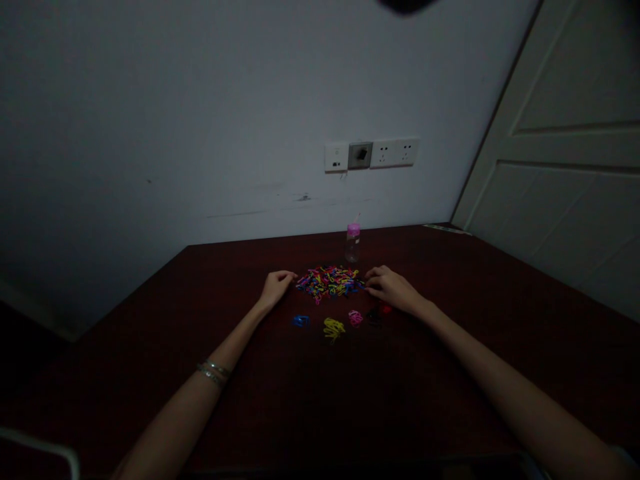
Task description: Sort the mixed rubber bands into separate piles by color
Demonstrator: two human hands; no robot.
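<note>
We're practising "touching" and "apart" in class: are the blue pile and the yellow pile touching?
Apart. The head view shows a strip of bare table between the blue pile and the yellow pile.

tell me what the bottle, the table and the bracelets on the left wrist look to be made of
Bottle: clear plastic or glass, see-through; its pink cap looks like plastic.
Table: probably wood or wood-look laminate, dark red-brown, smooth.
Bracelets: likely polished metal, given their silvery glints.
</note>
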